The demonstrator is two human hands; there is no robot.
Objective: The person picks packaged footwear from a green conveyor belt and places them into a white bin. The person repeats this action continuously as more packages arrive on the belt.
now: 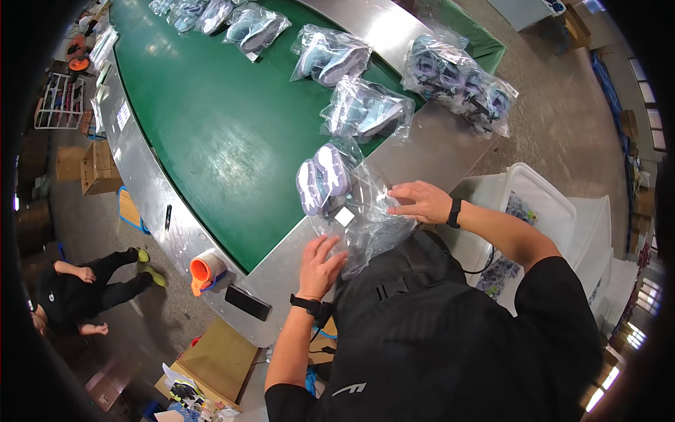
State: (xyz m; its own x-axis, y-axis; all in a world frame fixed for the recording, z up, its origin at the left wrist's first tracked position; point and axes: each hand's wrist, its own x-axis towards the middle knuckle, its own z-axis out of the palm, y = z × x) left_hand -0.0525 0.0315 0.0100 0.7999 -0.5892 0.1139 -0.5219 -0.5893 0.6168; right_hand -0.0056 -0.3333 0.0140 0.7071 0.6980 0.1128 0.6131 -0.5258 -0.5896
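Directly ahead of me at the belt's near end lies a pair of small shoes (325,180), their lilac and white soles showing. A clear plastic bag (376,232) surrounds them, its loose end spread toward my body, with a square white sticker (344,216) on it. My left hand (322,267) rests at the bag's near left edge, fingers apart and slightly bent. On the bag's right side, my right hand (424,202) lies with fingers stretched out over the film. Both wrists wear black bands.
Several bagged shoe pairs (369,109) line the green conveyor belt (211,133). More bagged shoes (460,84) sit on the metal edge at right. A phone (247,302), an orange cup (205,269) and a pen (168,217) lie left. White bins (538,190) stand right; another person (77,292) is at far left.
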